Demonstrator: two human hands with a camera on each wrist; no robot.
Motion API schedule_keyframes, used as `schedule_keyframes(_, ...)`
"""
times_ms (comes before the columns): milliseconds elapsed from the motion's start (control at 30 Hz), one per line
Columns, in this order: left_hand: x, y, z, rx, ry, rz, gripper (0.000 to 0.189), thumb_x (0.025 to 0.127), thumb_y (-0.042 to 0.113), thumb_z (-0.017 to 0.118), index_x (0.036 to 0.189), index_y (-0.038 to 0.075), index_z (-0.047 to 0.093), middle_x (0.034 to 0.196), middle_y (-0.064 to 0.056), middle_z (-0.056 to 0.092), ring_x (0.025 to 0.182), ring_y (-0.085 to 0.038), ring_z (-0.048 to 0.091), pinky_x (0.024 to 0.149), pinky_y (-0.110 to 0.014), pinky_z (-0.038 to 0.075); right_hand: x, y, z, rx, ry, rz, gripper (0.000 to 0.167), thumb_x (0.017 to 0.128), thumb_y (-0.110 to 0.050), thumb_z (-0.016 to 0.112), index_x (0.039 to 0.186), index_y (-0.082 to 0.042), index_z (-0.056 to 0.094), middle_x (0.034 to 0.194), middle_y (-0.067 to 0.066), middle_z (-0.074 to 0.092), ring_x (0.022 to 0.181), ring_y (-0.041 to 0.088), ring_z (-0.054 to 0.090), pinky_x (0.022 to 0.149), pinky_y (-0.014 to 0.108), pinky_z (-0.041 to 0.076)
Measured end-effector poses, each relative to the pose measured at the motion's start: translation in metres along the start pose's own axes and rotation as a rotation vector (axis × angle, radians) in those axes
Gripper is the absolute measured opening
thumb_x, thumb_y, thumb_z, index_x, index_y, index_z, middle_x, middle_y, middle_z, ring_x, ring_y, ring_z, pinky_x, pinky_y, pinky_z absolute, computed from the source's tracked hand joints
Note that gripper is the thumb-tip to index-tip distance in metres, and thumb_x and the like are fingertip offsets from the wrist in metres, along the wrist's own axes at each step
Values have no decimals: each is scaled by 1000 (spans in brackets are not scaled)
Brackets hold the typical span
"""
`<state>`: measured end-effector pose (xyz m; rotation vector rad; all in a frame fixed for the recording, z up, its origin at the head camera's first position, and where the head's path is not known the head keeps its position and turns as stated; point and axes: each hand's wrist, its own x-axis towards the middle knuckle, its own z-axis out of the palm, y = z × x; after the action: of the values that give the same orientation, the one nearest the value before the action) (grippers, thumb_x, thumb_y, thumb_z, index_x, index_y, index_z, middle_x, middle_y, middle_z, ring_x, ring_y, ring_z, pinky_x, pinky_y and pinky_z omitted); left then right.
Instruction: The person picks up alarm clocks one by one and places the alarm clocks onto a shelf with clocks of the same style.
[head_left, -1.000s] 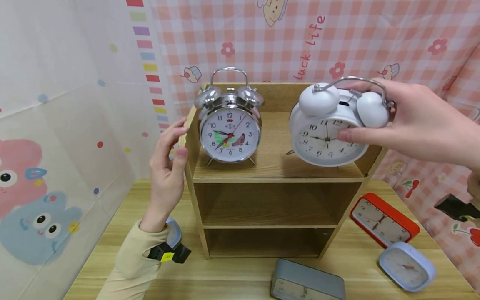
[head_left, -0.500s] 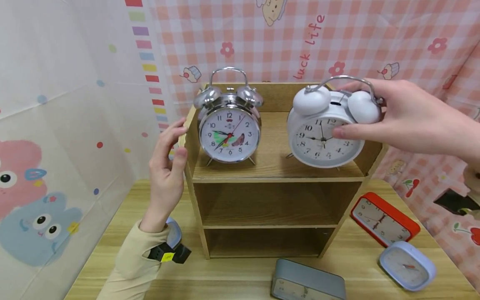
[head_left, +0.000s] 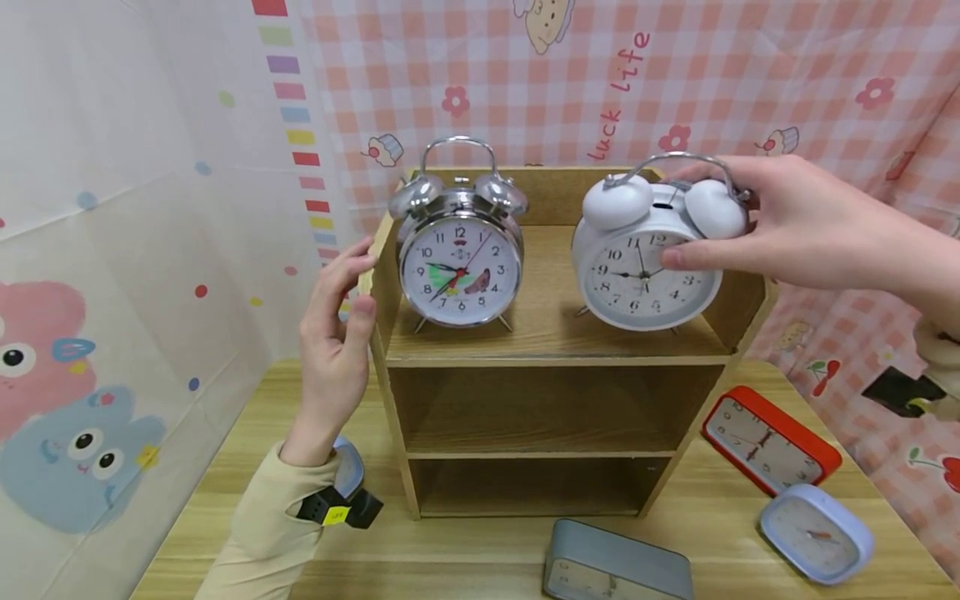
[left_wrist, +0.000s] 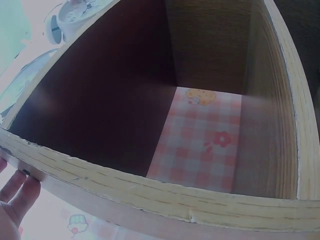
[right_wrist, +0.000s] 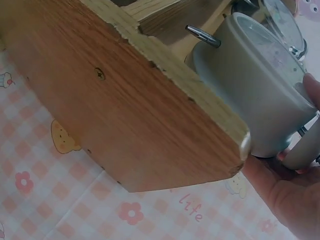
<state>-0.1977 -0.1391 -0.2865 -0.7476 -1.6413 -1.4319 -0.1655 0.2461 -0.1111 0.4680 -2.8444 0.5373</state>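
Note:
In the head view my right hand holds a white twin-bell alarm clock by its right side, the thumb across the dial and the other fingers behind. The clock is over the right part of the wooden shelf's top level; whether its feet touch is unclear. In the right wrist view the clock's body is close to the shelf's side panel. My left hand touches the shelf's left side panel with loosely bent fingers. A silver twin-bell alarm clock stands upright on the top level's left.
On the table, a red clock and a pale purple clock are right of the shelf, and a grey clock is in front. Another bluish clock is partly hidden behind my left wrist. Patterned cloth hangs behind.
My right hand has moved left with the white alarm clock, which now tilts less and is nearer the silver one. My left hand has stayed on the shelf's side.

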Motion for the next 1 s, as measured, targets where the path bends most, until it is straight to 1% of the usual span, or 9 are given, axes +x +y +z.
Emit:
schedule_keyframes(133, 0, 0, 0, 1, -2, 2, 62, 109, 48, 51, 134, -8, 58, 150, -26, 56, 142, -10, 54, 118, -28, 42, 4, 3, 1, 2, -19, 0, 77, 86, -35, 89, 153, -25, 53, 133, 19, 69, 82, 4, 61, 64, 17, 47)
schedule_keyframes(300, 0, 0, -1, 5, -1, 0, 63, 109, 50, 51, 134, -8, 58, 151, -25, 56, 142, -10, 54, 118, -27, 41, 9, 6, 1, -7, -16, -7, 72, 87, -34, 88, 150, -23, 55, 125, 19, 73, 79, 6, 61, 61, 20, 47)
schedule_keyframes(433, 0, 0, -1, 6, -3, 1, 64, 109, 51, 51, 134, -8, 58, 151, -25, 56, 142, -10, 54, 117, -27, 41, 12, 8, 1, -10, -22, 1, 73, 86, -35, 89, 150, -22, 55, 123, 19, 73, 79, 8, 59, 62, 20, 46)
schedule_keyframes(600, 0, -1, 0, -2, 1, 4, 65, 108, 51, 52, 134, -8, 58, 150, -26, 56, 142, -11, 55, 117, -28, 41, 14, 9, 2, -12, -34, 8, 73, 86, -36, 88, 149, -22, 55, 121, 16, 74, 80, 8, 59, 64, 18, 47)
schedule_keyframes(800, 0, -1, 0, -10, 0, 1, 64, 108, 51, 52, 134, -8, 58, 151, -20, 58, 142, -12, 55, 118, -29, 41, 16, 13, 2, 0, -40, 23, 74, 87, -37, 88, 151, -22, 54, 125, 17, 73, 83, 4, 60, 68, 15, 47)
schedule_keyframes(1000, 0, -1, 0, -11, 3, 6, 64, 108, 50, 52, 134, -8, 58, 152, -15, 59, 141, -12, 55, 117, -29, 42, 17, 17, 3, 10, -46, 36, 73, 87, -37, 87, 151, -24, 54, 126, 17, 72, 84, 4, 60, 68, 16, 47)
